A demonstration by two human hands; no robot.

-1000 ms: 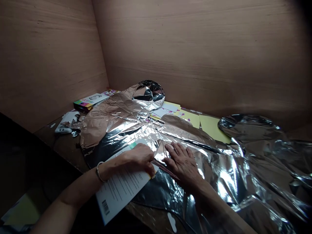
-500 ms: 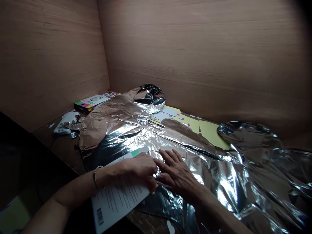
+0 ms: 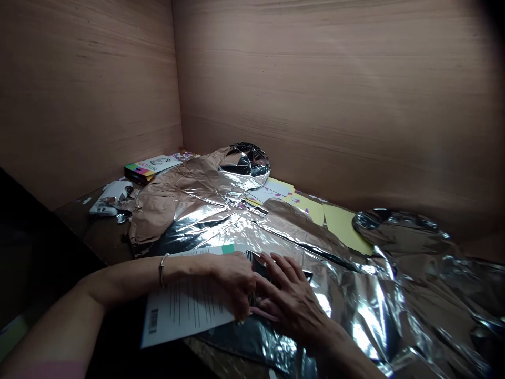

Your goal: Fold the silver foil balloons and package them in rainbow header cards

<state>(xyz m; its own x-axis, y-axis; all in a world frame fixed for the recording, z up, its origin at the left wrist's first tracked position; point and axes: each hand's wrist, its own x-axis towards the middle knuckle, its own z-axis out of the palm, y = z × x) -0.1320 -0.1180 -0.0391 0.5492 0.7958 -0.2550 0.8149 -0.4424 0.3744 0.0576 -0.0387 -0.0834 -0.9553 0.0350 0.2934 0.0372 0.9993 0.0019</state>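
Observation:
A large crinkled silver foil sheet (image 3: 221, 221) covers most of the dark table. A white printed paper sheet (image 3: 185, 310) with a barcode lies at the near edge, partly under my left forearm. My left hand (image 3: 232, 279), a bangle on its wrist, curls its fingers down on the paper's right edge where it meets the foil. My right hand (image 3: 290, 300) lies flat on the foil beside it, fingers spread and pointing left, touching the left hand's fingertips. What sits under the fingers is hidden.
Wooden walls close in the table at the back and left. A colourful box (image 3: 148, 167) and a white object (image 3: 105, 202) lie at the far left. Yellow paper sheets (image 3: 343, 221) lie behind the foil. More bunched foil (image 3: 426, 284) fills the right.
The raised foil flap by my right hand has been pressed flat. Both hands have drawn closer together, and the paper has turned more level under my left arm.

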